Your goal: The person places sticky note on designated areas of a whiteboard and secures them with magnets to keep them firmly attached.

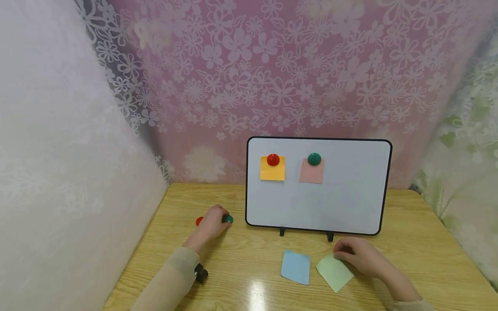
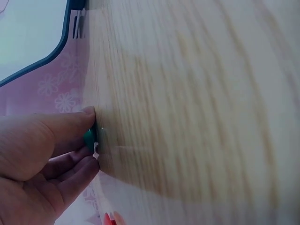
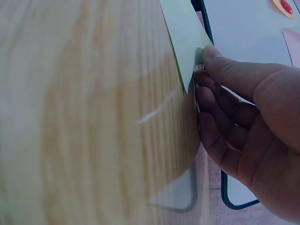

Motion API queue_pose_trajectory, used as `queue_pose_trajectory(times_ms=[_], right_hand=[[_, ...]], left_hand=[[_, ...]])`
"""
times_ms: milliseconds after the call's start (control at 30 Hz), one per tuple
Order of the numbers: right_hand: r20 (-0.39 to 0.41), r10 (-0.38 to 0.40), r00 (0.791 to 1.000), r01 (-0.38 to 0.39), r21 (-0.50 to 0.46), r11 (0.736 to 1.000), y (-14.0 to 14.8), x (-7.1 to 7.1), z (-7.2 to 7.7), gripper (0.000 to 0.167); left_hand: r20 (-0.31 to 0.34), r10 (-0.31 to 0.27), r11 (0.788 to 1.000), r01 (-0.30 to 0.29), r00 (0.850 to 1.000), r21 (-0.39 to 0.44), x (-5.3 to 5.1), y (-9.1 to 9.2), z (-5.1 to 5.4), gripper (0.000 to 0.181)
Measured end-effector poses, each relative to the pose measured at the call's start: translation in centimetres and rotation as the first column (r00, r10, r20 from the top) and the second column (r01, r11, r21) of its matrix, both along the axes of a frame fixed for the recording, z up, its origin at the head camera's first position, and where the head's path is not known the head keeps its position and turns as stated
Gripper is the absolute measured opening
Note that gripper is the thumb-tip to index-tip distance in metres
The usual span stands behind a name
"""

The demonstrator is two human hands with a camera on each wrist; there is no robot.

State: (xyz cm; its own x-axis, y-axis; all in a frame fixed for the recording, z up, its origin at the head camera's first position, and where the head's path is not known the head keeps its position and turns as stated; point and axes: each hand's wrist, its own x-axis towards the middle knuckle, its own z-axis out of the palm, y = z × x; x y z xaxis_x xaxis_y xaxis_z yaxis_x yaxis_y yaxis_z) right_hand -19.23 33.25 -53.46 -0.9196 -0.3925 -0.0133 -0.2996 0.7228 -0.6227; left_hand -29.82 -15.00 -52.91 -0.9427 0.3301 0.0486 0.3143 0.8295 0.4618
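Note:
On the left of the table, my left hand (image 1: 212,221) pinches a round green magnet (image 1: 228,219) between thumb and fingers. Part of a red magnet (image 1: 199,220) shows just beyond that hand. In the left wrist view the green magnet (image 2: 89,139) is partly hidden by the fingers. My right hand (image 1: 362,256) pinches the upper corner of a light green sticky note (image 1: 335,272), thumb on top. The rest of the note lies at or just above the tabletop; I cannot tell which. A blue sticky note (image 1: 295,267) lies beside it.
A whiteboard (image 1: 350,198) stands on small black feet behind the notes. On it, a red magnet (image 1: 273,160) holds an orange note (image 1: 272,174) and a green magnet (image 1: 314,159) holds a pink note (image 1: 311,175). Flowered curtains (image 1: 241,77) surround the wooden table (image 1: 241,259).

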Motion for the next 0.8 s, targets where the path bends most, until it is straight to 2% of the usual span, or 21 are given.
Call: queue_pose_trajectory(times_ms=[467,800], right_hand=[[0.013,-0.006,1.000,0.006,-0.010,1.000,0.48,-0.13,0.05,0.006],[0.011,-0.019,1.000,0.019,-0.036,0.999,0.72,-0.07,-0.36,0.007]], left_hand=[[0.010,0.009,1.000,-0.010,1.000,0.021,0.08,-0.03,-0.10,0.029],[0.011,0.008,0.996,-0.009,1.000,0.093,-0.16,-0.44,-0.55,0.031]])
